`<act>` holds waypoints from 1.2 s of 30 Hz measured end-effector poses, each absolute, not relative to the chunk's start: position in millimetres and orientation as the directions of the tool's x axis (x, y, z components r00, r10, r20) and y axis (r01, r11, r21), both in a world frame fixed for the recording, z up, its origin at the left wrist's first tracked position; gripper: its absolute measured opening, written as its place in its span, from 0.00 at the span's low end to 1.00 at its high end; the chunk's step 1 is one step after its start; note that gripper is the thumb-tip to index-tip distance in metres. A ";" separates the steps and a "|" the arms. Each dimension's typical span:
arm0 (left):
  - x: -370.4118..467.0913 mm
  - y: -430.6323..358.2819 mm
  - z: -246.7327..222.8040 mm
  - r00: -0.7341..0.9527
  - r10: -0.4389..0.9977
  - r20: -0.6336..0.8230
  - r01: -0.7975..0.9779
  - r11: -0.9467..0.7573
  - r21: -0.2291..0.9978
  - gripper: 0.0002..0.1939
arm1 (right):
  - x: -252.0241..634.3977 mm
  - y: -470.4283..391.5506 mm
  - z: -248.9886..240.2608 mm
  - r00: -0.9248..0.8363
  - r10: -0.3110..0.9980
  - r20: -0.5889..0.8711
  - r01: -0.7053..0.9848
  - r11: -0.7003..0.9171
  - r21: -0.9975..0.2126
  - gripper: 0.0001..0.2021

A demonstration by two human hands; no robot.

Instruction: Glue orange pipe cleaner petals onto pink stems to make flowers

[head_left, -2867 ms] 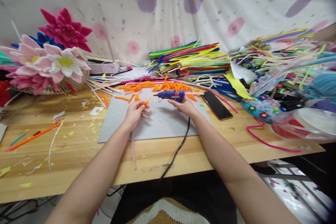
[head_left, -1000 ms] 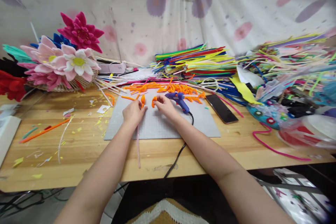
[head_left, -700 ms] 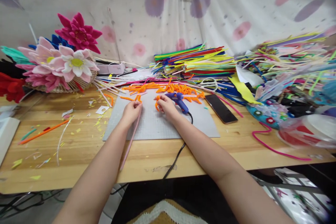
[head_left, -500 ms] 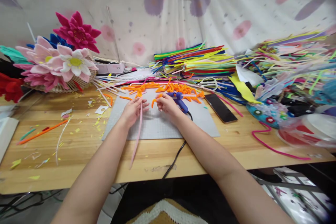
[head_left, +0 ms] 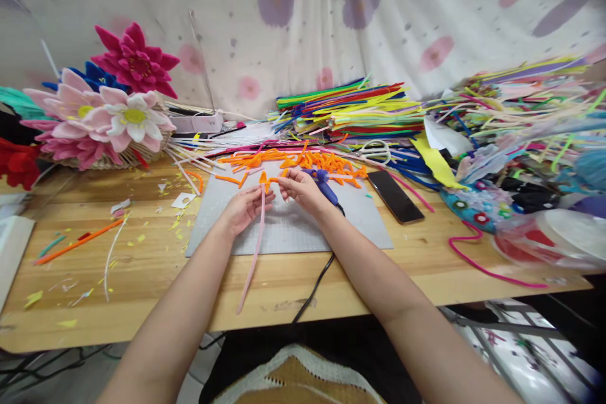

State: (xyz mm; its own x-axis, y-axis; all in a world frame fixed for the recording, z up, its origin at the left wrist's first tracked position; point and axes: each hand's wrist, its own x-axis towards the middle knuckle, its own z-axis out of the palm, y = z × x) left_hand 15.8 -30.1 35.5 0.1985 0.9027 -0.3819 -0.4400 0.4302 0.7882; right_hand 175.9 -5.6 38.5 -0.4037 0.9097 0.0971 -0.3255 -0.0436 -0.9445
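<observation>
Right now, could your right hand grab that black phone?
Probably yes: the black phone lies uncovered past the glue gun, but the right hand holds an orange piece and may need to put it down first.

Between the wrists of the left hand and right hand, the cutting mat is giving a bare strip, the pink stem crossing its left side. Just right of the right hand, the glue gun is blocking a low pass, its cord running under the forearm. Farther right, the phone is lying flat, leaving room above. Beyond the hands, orange pieces are crowding the way, with a taller stem bundle standing behind. Left of the left hand, the desk is offering a wide, low-littered stretch.
</observation>
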 end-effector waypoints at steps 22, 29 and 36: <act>15.2 -31.4 36.7 0.179 0.920 -0.348 -0.355 0.390 0.849 0.08 | 173.7 4.9 27.9 -0.418 0.905 0.081 -0.232 -0.021 -0.973 0.07; 14.2 -30.3 33.8 0.184 0.927 -0.326 -0.330 0.371 0.868 0.10 | 170.9 4.3 29.4 -0.432 0.901 0.038 -0.223 -0.066 -0.973 0.07; 14.7 -30.6 35.5 0.175 0.922 -0.344 -0.320 0.384 0.866 0.10 | 168.5 4.5 27.8 -0.408 0.913 0.012 -0.247 -0.098 -0.964 0.07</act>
State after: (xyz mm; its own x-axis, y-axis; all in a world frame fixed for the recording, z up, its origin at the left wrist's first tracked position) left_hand 14.7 -30.6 35.5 0.1749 0.9225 -0.3443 -0.3195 0.3839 0.8663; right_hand 168.5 4.5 27.8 -0.4083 0.9128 0.0115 -0.2473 -0.0985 -0.9639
